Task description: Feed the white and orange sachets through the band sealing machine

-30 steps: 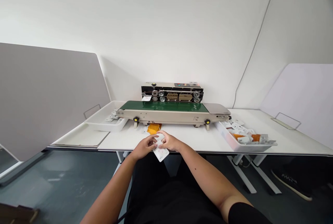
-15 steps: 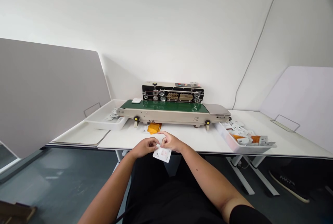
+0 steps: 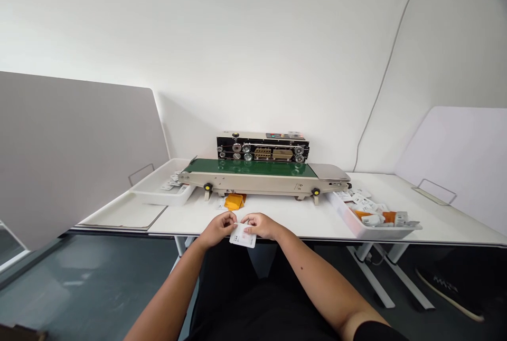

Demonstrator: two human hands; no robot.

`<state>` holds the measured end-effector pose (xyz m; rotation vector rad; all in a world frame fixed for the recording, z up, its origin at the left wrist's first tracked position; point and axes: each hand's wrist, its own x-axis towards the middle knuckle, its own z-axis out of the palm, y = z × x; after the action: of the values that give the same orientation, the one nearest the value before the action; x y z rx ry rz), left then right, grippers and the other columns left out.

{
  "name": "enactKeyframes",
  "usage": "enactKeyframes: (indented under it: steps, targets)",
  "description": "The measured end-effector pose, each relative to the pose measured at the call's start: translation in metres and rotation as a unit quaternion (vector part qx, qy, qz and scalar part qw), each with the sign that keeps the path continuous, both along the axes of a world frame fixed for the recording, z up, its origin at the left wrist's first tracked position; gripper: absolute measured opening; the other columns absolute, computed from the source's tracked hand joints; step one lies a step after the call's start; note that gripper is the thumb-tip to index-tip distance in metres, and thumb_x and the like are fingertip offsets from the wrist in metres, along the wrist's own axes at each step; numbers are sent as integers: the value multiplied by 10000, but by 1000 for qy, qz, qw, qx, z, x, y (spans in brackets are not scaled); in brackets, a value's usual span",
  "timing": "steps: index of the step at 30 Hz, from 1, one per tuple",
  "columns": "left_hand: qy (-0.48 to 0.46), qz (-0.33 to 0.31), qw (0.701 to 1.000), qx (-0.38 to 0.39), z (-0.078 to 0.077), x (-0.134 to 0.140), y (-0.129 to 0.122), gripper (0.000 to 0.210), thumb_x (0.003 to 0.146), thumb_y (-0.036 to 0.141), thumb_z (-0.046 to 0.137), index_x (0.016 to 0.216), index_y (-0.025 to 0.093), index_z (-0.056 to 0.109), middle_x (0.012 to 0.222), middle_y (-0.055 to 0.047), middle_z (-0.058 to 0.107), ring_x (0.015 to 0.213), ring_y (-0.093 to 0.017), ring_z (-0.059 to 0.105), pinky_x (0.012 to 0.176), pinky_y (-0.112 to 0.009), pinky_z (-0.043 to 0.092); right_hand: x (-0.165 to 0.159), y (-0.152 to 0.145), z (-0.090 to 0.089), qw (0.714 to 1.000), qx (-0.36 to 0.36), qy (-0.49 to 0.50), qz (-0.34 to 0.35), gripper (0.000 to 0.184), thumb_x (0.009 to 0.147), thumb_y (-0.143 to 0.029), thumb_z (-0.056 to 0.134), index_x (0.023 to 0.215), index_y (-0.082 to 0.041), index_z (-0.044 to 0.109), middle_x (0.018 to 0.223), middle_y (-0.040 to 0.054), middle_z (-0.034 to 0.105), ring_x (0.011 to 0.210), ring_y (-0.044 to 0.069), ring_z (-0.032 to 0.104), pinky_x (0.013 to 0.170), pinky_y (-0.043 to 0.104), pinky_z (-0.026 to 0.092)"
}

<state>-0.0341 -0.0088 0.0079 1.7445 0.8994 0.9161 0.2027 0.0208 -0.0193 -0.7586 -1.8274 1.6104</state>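
Observation:
A small white printed packet (image 3: pixel 242 237) is held over my lap at the table's front edge. My left hand (image 3: pixel 218 227) pinches its upper left corner. With thumb and fingers, my right hand (image 3: pixel 261 226) grips its upper right part. Just beyond the hands, several orange packets (image 3: pixel 234 202) lie on the table beside a white one, partly under the machine's front. The band sealer (image 3: pixel 263 148) stands behind them, with its green conveyor belt (image 3: pixel 249 167) running across in front of its rollers.
At the left, a white plastic bin (image 3: pixel 158 197) holds several white packets. Another bin (image 3: pixel 368 233) at the right holds white and orange packets. Grey panels (image 3: pixel 79 151) flank the white table (image 3: pixel 293 219). A shoe (image 3: pixel 449 291) shows at lower right.
Both hands have shifted their grip on the packet, which now hangs straighter and slightly further left. The white packet on the belt's left end has gone from the belt top.

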Motion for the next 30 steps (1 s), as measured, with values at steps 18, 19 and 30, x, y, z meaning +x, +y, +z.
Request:
enactKeyframes:
  steps: [18,19,30]
  targets:
    - [19,29,999,30,10,3,-5,385,877,516,626,1058,191,526,733,27,609,598,-122,419,603,-242,292,80,49,136,927,194,145,-285,608,834,-474,713,1362,-230,537,841,27,679,651,133,582,564,231,435]
    - [22,29,999,30,8,3,-4,378,880,507,623,1062,191,526,735,28,611,593,-120,416,599,-241,288,92,55,154,905,220,170,-323,628,842,-475,691,1391,-227,512,837,24,673,623,123,562,547,224,424]
    - [31,31,998,34,6,2,-3,320,882,444,622,1056,186,550,725,28,612,609,-125,452,600,-236,310,200,113,171,673,216,-20,-707,485,811,-184,492,1264,-155,660,1025,102,734,857,211,672,740,276,509]
